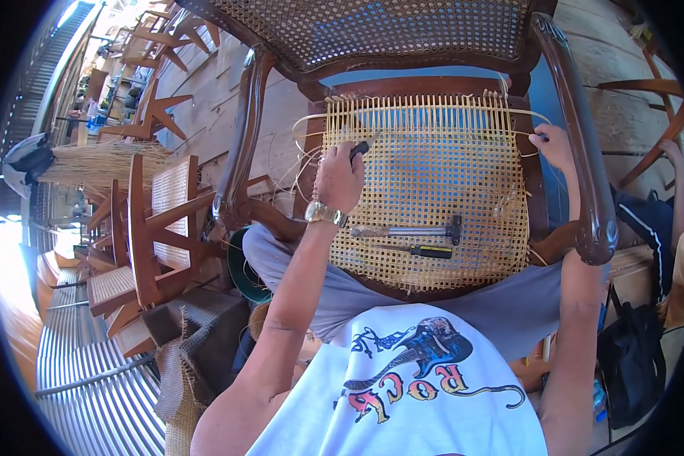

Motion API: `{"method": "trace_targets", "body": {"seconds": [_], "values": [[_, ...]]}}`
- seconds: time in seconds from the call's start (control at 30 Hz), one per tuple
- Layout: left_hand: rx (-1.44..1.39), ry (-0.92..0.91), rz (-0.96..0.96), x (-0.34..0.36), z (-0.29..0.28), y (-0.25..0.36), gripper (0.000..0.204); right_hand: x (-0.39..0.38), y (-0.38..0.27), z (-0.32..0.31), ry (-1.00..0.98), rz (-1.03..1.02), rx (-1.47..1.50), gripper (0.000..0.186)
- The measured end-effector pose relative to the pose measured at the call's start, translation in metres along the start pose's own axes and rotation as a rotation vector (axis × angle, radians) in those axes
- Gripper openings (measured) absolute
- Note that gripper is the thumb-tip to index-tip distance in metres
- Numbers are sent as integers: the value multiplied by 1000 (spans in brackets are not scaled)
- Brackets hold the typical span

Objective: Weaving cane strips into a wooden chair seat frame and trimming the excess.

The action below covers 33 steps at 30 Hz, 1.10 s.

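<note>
Head view: person seated at a dark wooden armchair [585, 152], weaving its cane seat [433, 197]. The half-woven panel fills the seat frame straight ahead, with the near edge over the person's lap.

Handling, as a judgement: cane strands [304, 121] look light, springy and thin. They are stiff enough to push through a gap, but likely to kink or split if bent sharply. Best held close to the working end, pinched between fingertips, with the slack kept off to the side. The woven panel is taut but will give under point pressure. The chair itself is heavy and rigid and won't shift.

Left hand [339, 178] is at the far-left part of the weave, back of the hand up, wrist with a gold watch [325, 214]. Its grip is closed around a small dark-handled tool [361, 148] whose tip points at the far-left corner. Forearm runs up from the lower left, elbow bent.

Right hand [552, 146] is at the far-right edge of the seat, just inside the armrest. Its fingers are pinched on a loose strand near the frame; what else it holds is too small to tell. Arm is nearly straight, running along the right side.

Lying on the weave, near-centre: a hammer [410, 230] and just nearer, a yellow-and-black screwdriver [422, 249], both flat and apart from either hand.

More chairs [156, 228] stand to the left.
</note>
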<state>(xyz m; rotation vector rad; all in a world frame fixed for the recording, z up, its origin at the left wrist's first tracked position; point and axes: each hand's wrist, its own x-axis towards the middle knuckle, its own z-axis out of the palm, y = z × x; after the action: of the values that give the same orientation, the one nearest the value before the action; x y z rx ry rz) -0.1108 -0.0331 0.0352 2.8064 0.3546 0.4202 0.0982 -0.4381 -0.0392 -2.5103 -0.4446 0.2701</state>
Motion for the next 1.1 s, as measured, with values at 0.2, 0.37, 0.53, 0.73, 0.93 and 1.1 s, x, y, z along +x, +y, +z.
{"method": "trace_targets", "body": {"seconds": [0.2, 0.37, 0.53, 0.73, 0.93, 1.1], "values": [[-19, -63, 22, 12, 6, 7, 20, -7, 17, -4, 30, 28, -3, 23], [-49, -50, 46, 6, 1, 11, 21, -8, 16, -5, 34, 8, -43, 23], [10, -64, 0, 9, 7, 8, 21, -1, 5, 2, 29, -42, -20, 23], [-122, -66, 32, 9, 8, 29, 21, -19, 23, -16, 101, -42, -57, 25], [-4, -115, 6, 12, 11, 27, 24, -7, 27, 0, 76, -66, -19, 24], [-98, 15, 58, 4, 5, 26, 23, -5, 24, 3, 80, -69, -11, 24]]}}
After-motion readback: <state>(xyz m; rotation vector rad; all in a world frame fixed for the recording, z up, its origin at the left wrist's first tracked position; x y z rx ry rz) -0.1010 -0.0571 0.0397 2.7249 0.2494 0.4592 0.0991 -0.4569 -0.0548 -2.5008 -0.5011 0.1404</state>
